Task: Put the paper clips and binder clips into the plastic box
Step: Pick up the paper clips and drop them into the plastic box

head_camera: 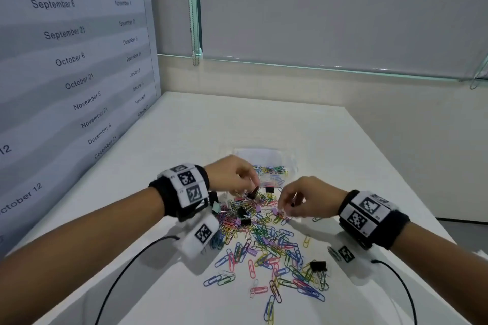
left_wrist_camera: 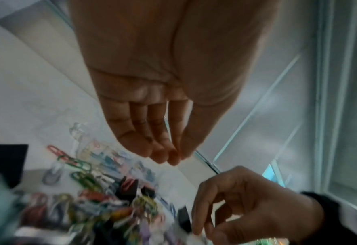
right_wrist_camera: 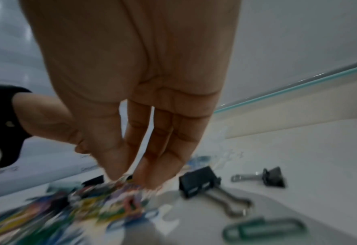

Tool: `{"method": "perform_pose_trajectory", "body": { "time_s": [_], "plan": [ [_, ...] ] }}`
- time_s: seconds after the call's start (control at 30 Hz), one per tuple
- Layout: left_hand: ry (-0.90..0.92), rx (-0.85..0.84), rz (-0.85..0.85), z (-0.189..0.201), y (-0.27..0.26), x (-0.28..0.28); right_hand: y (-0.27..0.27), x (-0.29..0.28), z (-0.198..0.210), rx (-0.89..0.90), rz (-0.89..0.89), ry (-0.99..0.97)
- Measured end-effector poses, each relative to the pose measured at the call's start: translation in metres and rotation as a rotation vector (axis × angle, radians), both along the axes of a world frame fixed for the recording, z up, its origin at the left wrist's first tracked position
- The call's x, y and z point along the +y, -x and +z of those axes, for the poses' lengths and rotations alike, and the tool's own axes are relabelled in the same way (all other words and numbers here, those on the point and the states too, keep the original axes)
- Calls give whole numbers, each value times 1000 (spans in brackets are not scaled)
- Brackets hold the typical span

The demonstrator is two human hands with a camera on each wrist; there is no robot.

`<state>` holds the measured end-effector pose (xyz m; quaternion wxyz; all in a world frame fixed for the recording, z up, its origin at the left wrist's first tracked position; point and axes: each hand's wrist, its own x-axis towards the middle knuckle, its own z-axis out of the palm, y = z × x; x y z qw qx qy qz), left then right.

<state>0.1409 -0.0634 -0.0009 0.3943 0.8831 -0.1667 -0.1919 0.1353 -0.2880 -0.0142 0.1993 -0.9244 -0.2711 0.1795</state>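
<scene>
The coloured paper clips [head_camera: 266, 243] lie heaped on the white table [head_camera: 343, 153] with black binder clips [head_camera: 318, 266] among them, right before the clear plastic box [head_camera: 266, 163], so each transfer is short. The left hand [head_camera: 232, 174] pinches a black binder clip [head_camera: 253, 192] near the box; the right hand [head_camera: 306, 198] pinches clips from the heap
</scene>
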Motion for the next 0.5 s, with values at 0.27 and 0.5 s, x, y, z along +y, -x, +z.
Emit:
{"method": "perform_pose_trajectory", "body": {
  "time_s": [0.27,0.5],
  "plan": [
    [-362,-67,-311,-18,40,-19,30,13,-12,52,133,97],
    [-550,-209,-345,-23,50,-39,32,18,-15,-14,162,130]
  ]
}}
